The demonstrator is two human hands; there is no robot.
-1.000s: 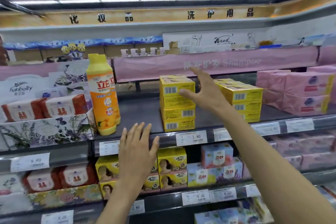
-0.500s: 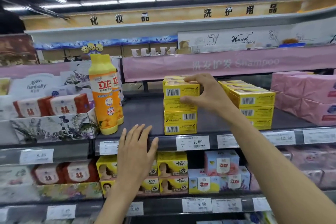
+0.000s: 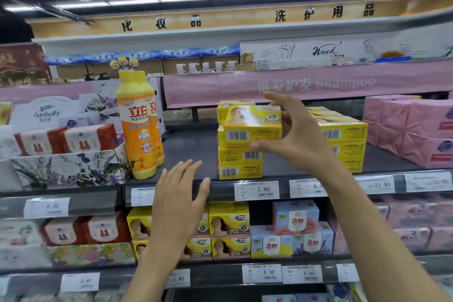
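near field: l hand (image 3: 180, 201) hangs flat before the lip of the shelf (image 3: 193, 144), fingers straight and spread, gripping nothing. whether the tips touch the lip i can't tell from this angle. lower cartons (image 3: 229, 222) sit on the tier beneath it, upright, yellow.

mid field: r hand (image 3: 299, 137) pinches the yellow box (image 3: 252, 125), thumb under the lower front edge, fingers arched over the far side. the box is clear of the stack (image 3: 240, 162), just above and slightly fwd of it. it's tilted so the printed top face shows toward me, barcode side fwd. the stack below is squared up, directly above the 7.80 tag (image 3: 256, 190).

step in hand, my judgement: pick of one box off the stack, lift phase, grip made. the next move calls for drawing it back over the lip w/o clipping the box below. the grip is at one end only, so the free end may swing. l hand is well placed to take it.

materials: the box is glossy printed card, flat, rectangular, sharp-cornered, prob light and a bit slick. shelf deck is dark matt metal. orange bottle (image 3: 139, 130), left of the stack, is smooth plastic, round, w/ a yellow cap, upright.

far field: second stack (image 3: 343, 135) sits just behind r hand, same card. pink packs (image 3: 411, 130) at right have creased wrap. pink banner (image 3: 343, 83) runs above.
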